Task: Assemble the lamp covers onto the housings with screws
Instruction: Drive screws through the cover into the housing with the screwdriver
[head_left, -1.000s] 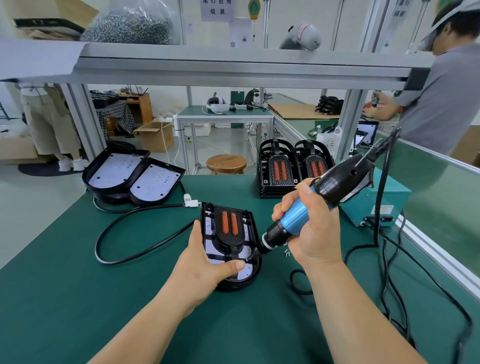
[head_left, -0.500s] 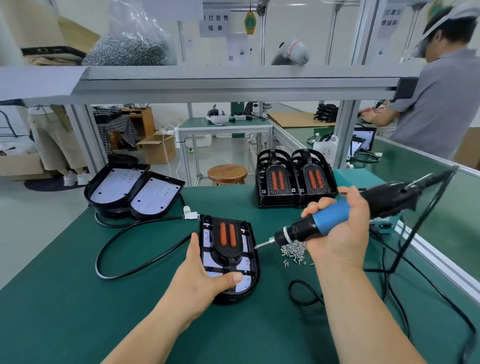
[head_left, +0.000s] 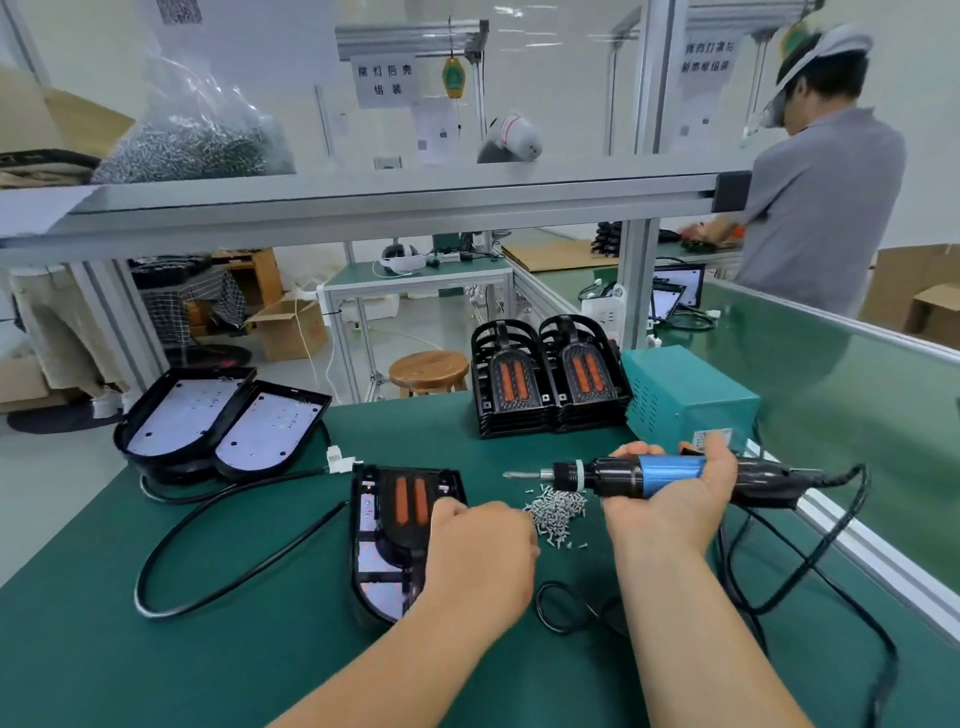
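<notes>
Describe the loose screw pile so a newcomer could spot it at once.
Start at the green table. On it, the screw pile is a small silvery heap between the lamp under the left hand and the right hand holding the screwdriver, just below its tip. Unlike the bagged screws on the shelf, it lies loose on the table.
</notes>
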